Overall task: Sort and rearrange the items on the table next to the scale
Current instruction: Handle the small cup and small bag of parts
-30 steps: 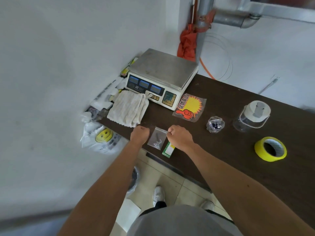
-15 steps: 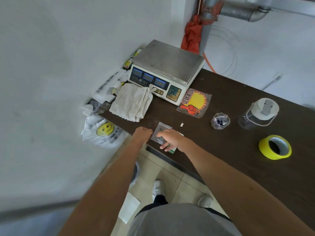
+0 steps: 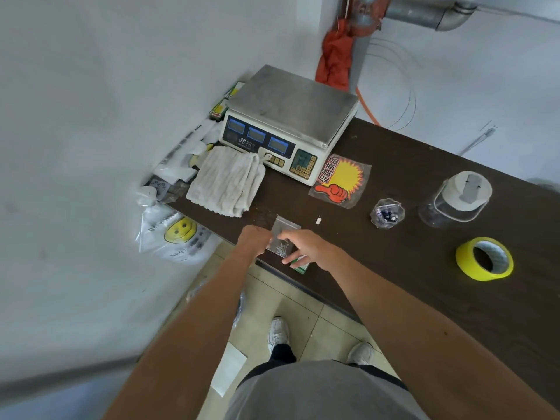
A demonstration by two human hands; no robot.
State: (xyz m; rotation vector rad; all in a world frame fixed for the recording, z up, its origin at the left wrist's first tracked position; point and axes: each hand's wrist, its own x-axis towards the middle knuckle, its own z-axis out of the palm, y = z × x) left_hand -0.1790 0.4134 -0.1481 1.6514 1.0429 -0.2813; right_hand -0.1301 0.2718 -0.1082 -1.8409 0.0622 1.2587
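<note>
Head view: I have the small bag [image 3: 280, 241] of screws at the front edge of the worktop [image 3: 409, 183], near its left corner, just in front of the cloth [image 3: 227, 183] and the scale [image 3: 291, 116]. My left grip [image 3: 254, 239] is curled and pinches the bag's left edge, I judge to steady the slippery plastic. My right grip [image 3: 306, 248] lies stretched over the bag and the green box [image 3: 300, 267] beneath; whether it nips the plastic I cannot tell. Working at the edge keeps both close to me.
</note>
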